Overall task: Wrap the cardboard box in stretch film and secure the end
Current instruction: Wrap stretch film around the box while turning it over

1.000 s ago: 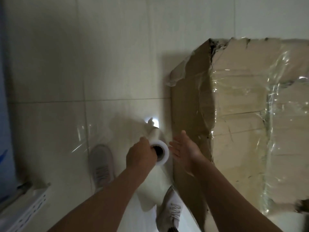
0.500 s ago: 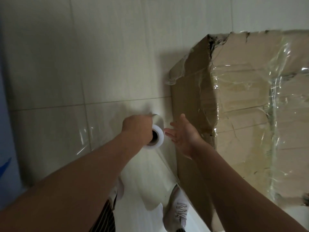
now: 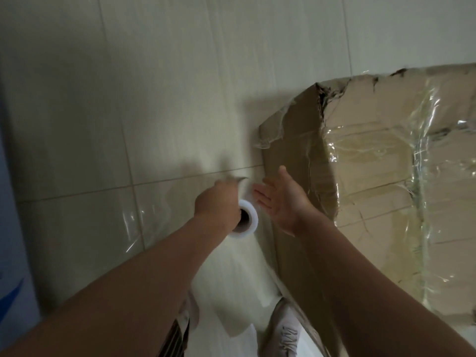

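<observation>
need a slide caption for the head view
Partly wrapped cardboard box, left hand gripping the stretch film roll beside it, right hand open

Cardboard box (image 3: 373,140) is plain brown paperboard, matt, and a bit rough where its far corner is torn. The stretch film (image 3: 422,176) over it is clear glossy plastic, all wrinkly and catching light. The film roll (image 3: 248,220) on the left looks milky white and smooth. The floor (image 3: 154,99) is pale shiny tile. The near shoe (image 3: 284,331) looks like light cloth.
</observation>
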